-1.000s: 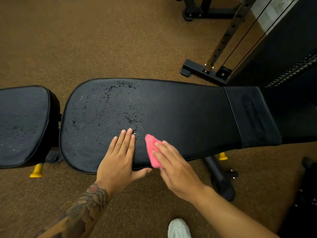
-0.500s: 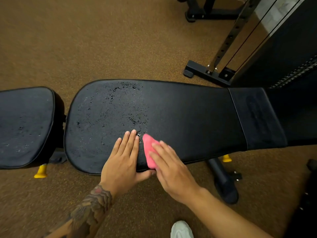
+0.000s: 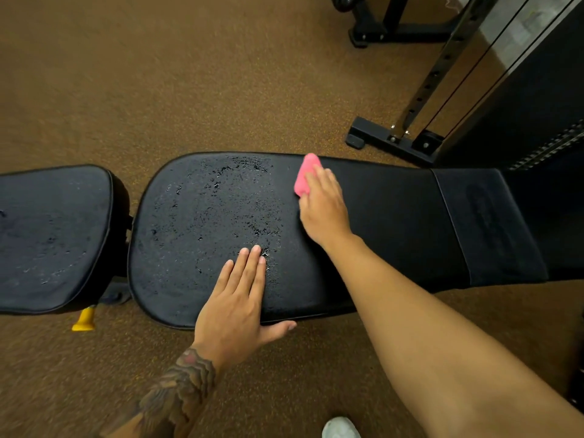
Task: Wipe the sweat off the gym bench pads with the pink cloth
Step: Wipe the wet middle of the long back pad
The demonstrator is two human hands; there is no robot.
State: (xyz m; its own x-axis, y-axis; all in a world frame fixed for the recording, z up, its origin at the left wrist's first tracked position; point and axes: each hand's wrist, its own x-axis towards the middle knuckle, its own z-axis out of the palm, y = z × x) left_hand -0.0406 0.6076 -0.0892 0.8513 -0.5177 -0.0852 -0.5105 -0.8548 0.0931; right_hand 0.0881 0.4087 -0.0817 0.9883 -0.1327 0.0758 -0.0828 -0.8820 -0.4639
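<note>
The long black back pad [image 3: 379,222] lies across the middle of the view, with sweat droplets [image 3: 221,210] spread over its left half. My right hand [image 3: 322,210] presses the pink cloth [image 3: 305,178] flat on the pad near its far edge, just right of the wet patch. My left hand [image 3: 235,308] rests palm down on the pad's near edge, fingers together, thumb hanging over the side. The smaller black seat pad [image 3: 53,238] sits to the left, also speckled with droplets.
Brown speckled floor [image 3: 158,74] surrounds the bench. A black cable machine frame [image 3: 410,134] and dark weight stack [image 3: 537,105] stand at the upper right, close to the pad's far end. A yellow foot cap [image 3: 83,319] shows under the seat. My white shoe [image 3: 341,428] is at the bottom.
My right hand has swept the pink cloth from the near edge beside my left hand up to the far edge of the back pad. The left hand has stayed put.
</note>
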